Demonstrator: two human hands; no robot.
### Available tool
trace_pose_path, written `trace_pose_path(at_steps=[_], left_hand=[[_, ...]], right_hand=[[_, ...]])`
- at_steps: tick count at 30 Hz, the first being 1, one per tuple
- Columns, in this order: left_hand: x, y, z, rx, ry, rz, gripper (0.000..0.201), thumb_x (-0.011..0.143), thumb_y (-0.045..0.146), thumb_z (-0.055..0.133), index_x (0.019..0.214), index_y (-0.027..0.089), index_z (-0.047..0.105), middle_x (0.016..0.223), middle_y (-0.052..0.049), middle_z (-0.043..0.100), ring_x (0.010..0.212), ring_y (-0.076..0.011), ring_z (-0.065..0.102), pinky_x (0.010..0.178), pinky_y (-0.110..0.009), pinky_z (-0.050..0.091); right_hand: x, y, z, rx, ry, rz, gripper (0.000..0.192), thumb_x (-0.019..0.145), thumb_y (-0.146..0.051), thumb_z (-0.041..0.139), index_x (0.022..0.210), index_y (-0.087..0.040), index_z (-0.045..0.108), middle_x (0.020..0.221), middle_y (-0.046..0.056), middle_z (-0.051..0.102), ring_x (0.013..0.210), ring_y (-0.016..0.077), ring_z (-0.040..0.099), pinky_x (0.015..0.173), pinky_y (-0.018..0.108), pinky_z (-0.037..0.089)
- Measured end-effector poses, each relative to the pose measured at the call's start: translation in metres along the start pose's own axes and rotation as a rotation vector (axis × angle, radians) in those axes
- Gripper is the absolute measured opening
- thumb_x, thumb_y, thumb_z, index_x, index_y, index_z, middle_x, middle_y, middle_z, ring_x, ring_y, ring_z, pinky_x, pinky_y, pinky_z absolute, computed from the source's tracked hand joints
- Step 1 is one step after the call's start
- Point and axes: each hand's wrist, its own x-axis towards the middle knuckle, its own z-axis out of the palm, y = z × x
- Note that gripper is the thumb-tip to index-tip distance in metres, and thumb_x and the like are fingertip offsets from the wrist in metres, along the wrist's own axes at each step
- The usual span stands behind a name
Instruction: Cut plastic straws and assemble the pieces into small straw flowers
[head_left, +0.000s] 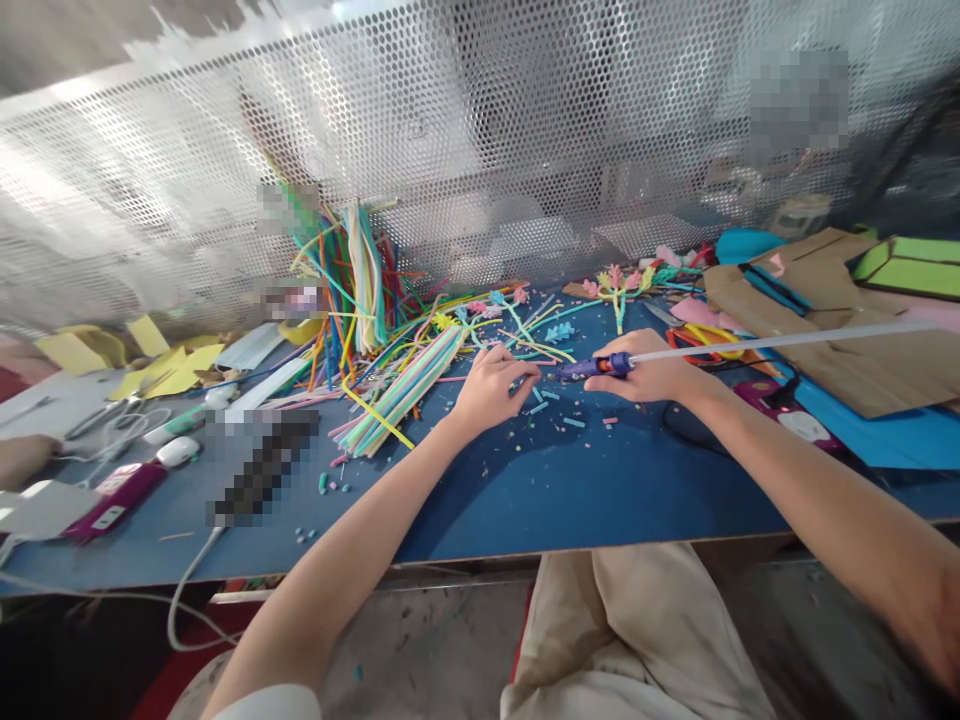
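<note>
1. Purple plastic glue gun with an orange part (619,364) is held above the middle of the blue tabletop (525,500) in the head view, its nozzle pointing left.
2. The person's right hand (649,366) grasps it; a long, translucent white glue stick (765,343) runs from its back end, passing over the hand toward the right.
3. The person's left hand (495,388) is near the nozzle, with fingers curled and thumb and forefinger close together; whether they pinch anything cannot be told.
4. Short blue and pink cut pieces (574,422) lie scattered just below the hands.
5. Beside the left hand lies a bundle of long pastel strips (409,390).
6. Beyond the hands is a small branched piece with pink and yellow tips (616,290), near a light-blue leaf-shaped piece (559,332).
7. Brown sheets (825,320) lie on the right, before a perforated metal screen (540,100).
</note>
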Motion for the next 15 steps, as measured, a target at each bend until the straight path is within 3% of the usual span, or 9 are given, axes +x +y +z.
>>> trace_pose_path(at_steps=[15], left_hand=[[-0.0003, -0.0012, 0.001, -0.016, -0.006, -0.007, 0.021, 0.097, 0.03, 0.053, 0.102, 0.025, 0.073, 0.083, -0.004, 0.068, 0.09, -0.0206, 0.057, 0.084, -0.038, 0.043]], right_hand=[[-0.0007, 0.0004, 0.0006, 0.007, 0.009, 0.019, 0.047, 0.089, -0.061, 0.055, 0.064, -0.022, 0.062, 0.061, 0.0, 0.065, 0.062, 0.0162, 0.058, 0.057, 0.027, 0.027]])
